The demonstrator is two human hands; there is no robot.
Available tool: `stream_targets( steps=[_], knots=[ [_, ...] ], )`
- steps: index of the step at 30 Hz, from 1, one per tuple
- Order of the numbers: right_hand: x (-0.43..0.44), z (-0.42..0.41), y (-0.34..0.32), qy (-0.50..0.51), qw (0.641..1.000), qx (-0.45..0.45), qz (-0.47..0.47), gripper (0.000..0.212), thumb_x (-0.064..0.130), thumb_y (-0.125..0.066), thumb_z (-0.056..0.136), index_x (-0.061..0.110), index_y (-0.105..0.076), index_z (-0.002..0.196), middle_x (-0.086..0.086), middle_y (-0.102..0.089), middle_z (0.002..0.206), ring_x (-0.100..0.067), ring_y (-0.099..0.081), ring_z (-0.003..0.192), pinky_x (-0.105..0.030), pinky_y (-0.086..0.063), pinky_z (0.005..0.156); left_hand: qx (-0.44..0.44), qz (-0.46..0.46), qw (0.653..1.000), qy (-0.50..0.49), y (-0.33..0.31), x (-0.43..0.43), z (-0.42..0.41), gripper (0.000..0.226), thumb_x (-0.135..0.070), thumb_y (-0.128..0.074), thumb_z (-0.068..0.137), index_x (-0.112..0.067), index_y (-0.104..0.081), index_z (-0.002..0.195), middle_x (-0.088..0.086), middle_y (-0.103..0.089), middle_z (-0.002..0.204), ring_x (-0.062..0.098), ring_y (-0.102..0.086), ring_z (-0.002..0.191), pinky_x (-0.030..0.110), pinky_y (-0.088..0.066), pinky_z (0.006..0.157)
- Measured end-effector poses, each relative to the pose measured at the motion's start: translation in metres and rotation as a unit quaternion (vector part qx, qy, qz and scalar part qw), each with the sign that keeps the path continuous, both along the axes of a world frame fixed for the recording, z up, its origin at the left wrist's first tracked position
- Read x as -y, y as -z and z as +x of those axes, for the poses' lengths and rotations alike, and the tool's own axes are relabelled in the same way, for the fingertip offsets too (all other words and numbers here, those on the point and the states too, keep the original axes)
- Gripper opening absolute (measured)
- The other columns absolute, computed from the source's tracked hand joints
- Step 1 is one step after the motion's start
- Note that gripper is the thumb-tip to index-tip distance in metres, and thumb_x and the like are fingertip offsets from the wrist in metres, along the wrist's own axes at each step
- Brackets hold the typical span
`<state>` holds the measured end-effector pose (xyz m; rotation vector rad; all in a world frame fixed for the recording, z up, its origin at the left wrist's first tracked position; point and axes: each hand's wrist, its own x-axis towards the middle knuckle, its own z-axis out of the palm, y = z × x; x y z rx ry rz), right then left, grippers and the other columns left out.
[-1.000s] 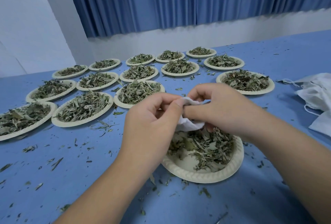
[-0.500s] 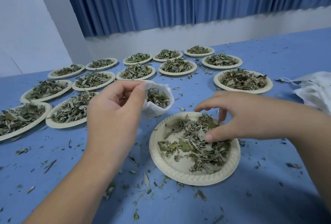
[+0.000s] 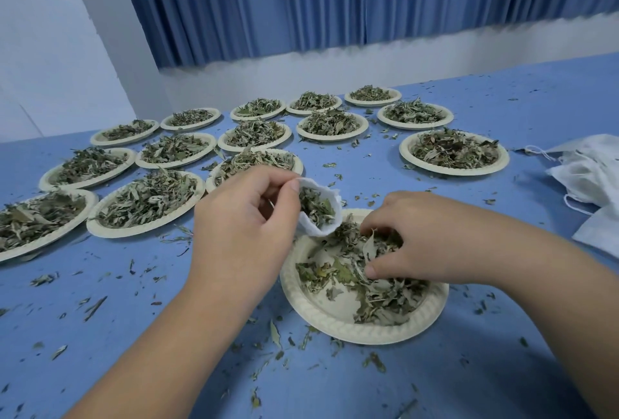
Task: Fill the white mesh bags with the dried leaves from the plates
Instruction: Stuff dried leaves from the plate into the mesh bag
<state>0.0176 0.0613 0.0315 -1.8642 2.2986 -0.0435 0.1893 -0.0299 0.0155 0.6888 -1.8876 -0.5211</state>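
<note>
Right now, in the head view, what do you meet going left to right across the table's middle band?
The plate of leaves at the left edge → second full plate → left hand → white mesh bag it pinches → right hand gripping dried leaves → heap of white bags.

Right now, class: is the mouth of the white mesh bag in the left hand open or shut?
Open. The left hand pinches the white mesh bag at its rim; the mouth gapes and dried leaves show inside.
</note>
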Motion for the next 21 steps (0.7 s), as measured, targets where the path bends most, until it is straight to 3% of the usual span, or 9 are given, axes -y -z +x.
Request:
stream_targets(
  steps=[6, 11, 14, 21],
  knots=[
    [0.004, 0.006, 0.004, -0.009, 0.999, 0.01, -0.038, 0.034, 0.048, -0.064, 0.084, 0.037, -0.061, 0.116, 0.011, -0.053, 0.098, -0.01, -0.048, 0.09, -0.027, -0.043, 0.074, -0.012, -0.015, 1.0, -0.012, -0.004, 0.001, 0.001, 0.027, -0.017, -0.064, 0.09, -0.041, -0.064, 0.079, -0.013, -0.065, 0.07, 0.009, -0.059, 0.064, 0.026, -0.049, 0.06],
    [0.004, 0.005, 0.004, -0.023, 0.997, 0.019, -0.074, 0.019, 0.039, -0.066, 0.084, 0.032, -0.068, 0.102, 0.016, -0.058, 0.085, -0.007, -0.056, 0.083, -0.026, -0.049, 0.072, -0.007, -0.049, 0.998, -0.04, -0.006, 0.003, 0.005, 0.017, -0.015, -0.064, 0.091, -0.03, -0.068, 0.083, -0.014, -0.062, 0.066, 0.012, -0.056, 0.064, 0.025, -0.046, 0.058],
    [0.002, 0.003, 0.003, -0.028, 0.994, 0.032, -0.102, 0.008, 0.03, -0.065, 0.083, 0.03, -0.071, 0.089, 0.014, -0.064, 0.075, 0.0, -0.056, 0.071, -0.021, -0.048, 0.064, 0.005, -0.076, 0.996, -0.044, -0.007, 0.002, 0.005, 0.013, -0.017, -0.061, 0.091, -0.024, -0.07, 0.085, -0.015, -0.06, 0.066, 0.013, -0.055, 0.066, 0.024, -0.044, 0.057],
    [-0.002, -0.005, -0.007, -0.043, 0.979, 0.122, -0.161, 0.011, 0.026, -0.069, 0.079, 0.034, -0.066, 0.071, 0.017, -0.063, 0.062, 0.003, -0.053, 0.059, -0.012, -0.04, 0.055, 0.033, -0.141, 0.987, -0.069, -0.009, 0.0, 0.005, 0.012, -0.013, -0.06, 0.088, -0.012, -0.072, 0.086, -0.009, -0.059, 0.067, 0.01, -0.051, 0.068, 0.017, -0.042, 0.063]
  ],
)
